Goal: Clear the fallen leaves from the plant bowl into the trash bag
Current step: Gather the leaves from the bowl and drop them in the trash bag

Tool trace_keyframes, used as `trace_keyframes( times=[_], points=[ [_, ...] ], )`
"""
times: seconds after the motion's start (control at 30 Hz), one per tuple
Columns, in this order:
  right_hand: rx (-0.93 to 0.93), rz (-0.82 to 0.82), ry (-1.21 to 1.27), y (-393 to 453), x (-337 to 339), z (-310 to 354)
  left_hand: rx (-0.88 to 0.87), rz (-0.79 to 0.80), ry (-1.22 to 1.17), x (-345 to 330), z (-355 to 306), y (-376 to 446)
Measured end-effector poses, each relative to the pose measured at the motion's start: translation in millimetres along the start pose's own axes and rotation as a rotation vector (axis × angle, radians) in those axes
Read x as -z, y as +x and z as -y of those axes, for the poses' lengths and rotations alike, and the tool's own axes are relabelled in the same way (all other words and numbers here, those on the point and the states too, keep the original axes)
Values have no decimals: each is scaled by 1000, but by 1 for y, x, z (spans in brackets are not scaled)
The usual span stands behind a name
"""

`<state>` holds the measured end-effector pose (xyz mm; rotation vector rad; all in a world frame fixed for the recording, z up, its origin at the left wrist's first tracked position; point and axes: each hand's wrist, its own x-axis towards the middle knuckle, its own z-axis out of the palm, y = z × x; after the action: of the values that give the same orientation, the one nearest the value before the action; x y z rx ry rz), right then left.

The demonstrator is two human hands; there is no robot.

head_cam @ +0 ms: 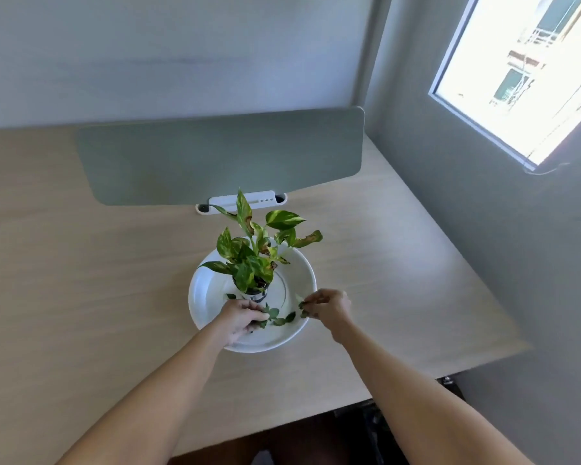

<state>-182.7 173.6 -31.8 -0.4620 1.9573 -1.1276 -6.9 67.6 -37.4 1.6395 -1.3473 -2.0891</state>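
Observation:
A white bowl (299, 263) sits in the middle of the wooden desk, with a small potted pothos plant (254, 253) standing inside it. Several dark green fallen leaves (280, 319) lie on the bowl's near side. My left hand (240, 318) reaches into the bowl at its near left, fingers curled over some leaves close to the pot. My right hand (329, 307) is over the bowl's right rim, pinching a small leaf between its fingertips. No trash bag is in view.
A grey-green divider panel (220, 156) stands across the desk (81, 263) behind the bowl, held by a white clamp (242, 203). A grey wall and a bright window (524, 72) are on the right. The desk's right edge runs diagonally near my right arm.

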Motion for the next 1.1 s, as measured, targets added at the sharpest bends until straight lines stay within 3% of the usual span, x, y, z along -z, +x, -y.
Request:
trace_keyframes(
  times=[0.13, 0.33, 0.5, 0.6, 0.9, 1.1],
  points=[
    [-20, 9, 271, -16, 64, -18, -4, 148, -126, -64, -7, -16],
    [-127, -82, 413, -45, 187, -80, 48, 312, -92, -198, 11, -47],
    [-186, -266, 409, -77, 272, -154, 127, 450, -13, -306, 59, -70],
    [-268, -326, 416, -92, 293, -194, 186, 456, 61, -341, 91, -74],
    [-556, -503, 439, -83, 293, -299, 360, 261, 251, -400, 183, -12],
    [-696, -527, 525, -51, 287, -344, 484, 287, 277, -422, 224, 26]
  ],
)
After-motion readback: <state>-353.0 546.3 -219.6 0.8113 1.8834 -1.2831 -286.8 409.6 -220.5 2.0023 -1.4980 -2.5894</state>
